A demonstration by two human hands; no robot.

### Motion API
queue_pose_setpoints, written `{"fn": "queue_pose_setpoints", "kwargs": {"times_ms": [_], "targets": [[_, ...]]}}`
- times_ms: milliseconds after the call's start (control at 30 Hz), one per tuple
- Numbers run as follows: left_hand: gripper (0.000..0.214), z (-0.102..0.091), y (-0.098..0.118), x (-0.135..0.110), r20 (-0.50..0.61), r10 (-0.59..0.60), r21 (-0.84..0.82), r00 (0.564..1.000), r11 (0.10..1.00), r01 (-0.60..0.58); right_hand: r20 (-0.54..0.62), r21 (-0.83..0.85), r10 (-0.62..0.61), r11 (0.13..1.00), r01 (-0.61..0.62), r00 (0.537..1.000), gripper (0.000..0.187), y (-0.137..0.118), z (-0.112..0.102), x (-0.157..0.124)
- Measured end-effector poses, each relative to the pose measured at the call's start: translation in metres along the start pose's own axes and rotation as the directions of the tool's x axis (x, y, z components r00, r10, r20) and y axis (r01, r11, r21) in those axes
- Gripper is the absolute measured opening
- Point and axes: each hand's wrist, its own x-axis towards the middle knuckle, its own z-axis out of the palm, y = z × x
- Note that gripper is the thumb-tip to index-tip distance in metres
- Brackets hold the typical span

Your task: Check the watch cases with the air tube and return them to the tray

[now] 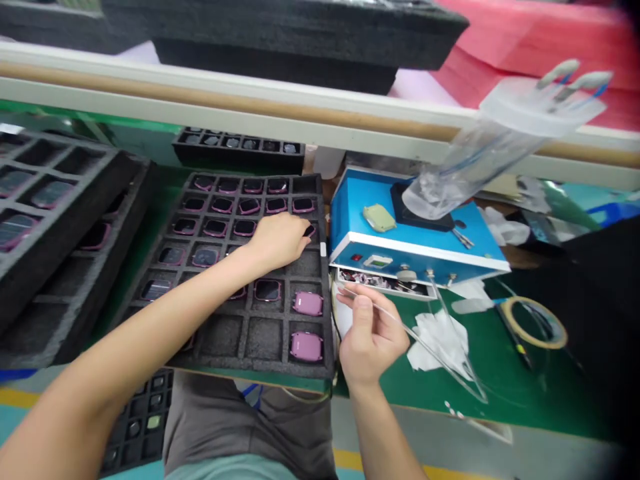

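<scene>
My left hand (281, 241) reaches over the black foam tray (260, 368), its fingers curled down into a compartment of the right column. The dark edge of a watch case (311, 231) shows at those fingertips; the grip itself is partly hidden. Most filled compartments hold purple-framed watch cases with dark faces. Two purple cases, one (307, 303) above the other (307, 347), lie back side up at the lower right. Beside the tray's right edge, my right hand (374, 333) pinches a thin clear tube (425, 341) that loops back to the blue box (425, 257).
A drawer of small parts (383, 281) sits under the blue box. On the box are a yellowish case (379, 218) and a tilted clear cylinder (463, 157). White tissue (440, 340) and a tape roll (534, 323) lie right. Stacked trays (75, 267) stand left; a shelf edge (300, 107) crosses above.
</scene>
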Motion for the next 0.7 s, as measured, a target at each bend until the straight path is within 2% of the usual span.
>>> {"fn": "queue_pose_setpoints", "kwargs": {"times_ms": [67,133,200,267,300,367,400,467,567,700], "targets": [[0.022,-0.001,-0.004,0.018,-0.001,-0.040,0.007,0.999,0.999,0.040,0.011,-0.006,0.001,1.000,-0.001,1.000,0.012,0.000,0.000,0.000],[0.022,0.000,-0.003,0.021,-0.022,-0.046,-0.005,0.999,0.999,0.046,0.009,0.001,0.005,1.000,-0.005,1.000,0.011,0.000,0.001,0.001],[0.025,0.001,0.003,0.008,-0.045,-0.035,-0.032,0.998,0.999,0.033,0.001,0.007,0.015,1.000,-0.015,1.000,0.012,0.001,0.001,0.001],[0.026,0.003,0.010,-0.015,-0.052,-0.034,-0.234,0.998,0.972,0.021,0.013,-0.003,0.009,1.000,-0.008,1.000,0.013,0.003,0.001,0.001],[0.024,0.005,0.013,-0.027,-0.037,-0.060,-0.453,0.997,0.891,0.037,0.032,-0.011,-0.004,1.000,0.004,0.999,0.013,0.004,0.001,0.001],[0.024,0.010,0.019,-0.048,0.051,-0.121,-0.795,0.991,0.596,0.113,0.086,-0.029,-0.044,0.998,0.047,0.995,0.015,0.007,0.002,0.001],[0.026,0.013,0.021,-0.056,0.108,-0.150,-0.886,0.983,0.434,0.163,0.117,-0.039,-0.066,0.997,0.070,0.991,0.015,0.008,0.002,0.000],[0.030,0.018,0.026,-0.065,0.197,-0.189,-0.942,0.962,0.234,0.239,0.167,-0.056,-0.099,0.992,0.109,0.981,0.017,0.010,0.003,0.000],[0.035,0.021,0.029,-0.068,0.253,-0.190,-0.956,0.948,0.099,0.275,0.190,-0.051,-0.117,0.990,0.129,0.975,0.018,0.011,0.004,0.001],[0.038,0.021,0.030,-0.068,0.254,-0.171,-0.964,0.952,0.035,0.263,0.165,-0.009,-0.108,0.994,0.111,0.980,0.020,0.010,0.005,0.000]]}}
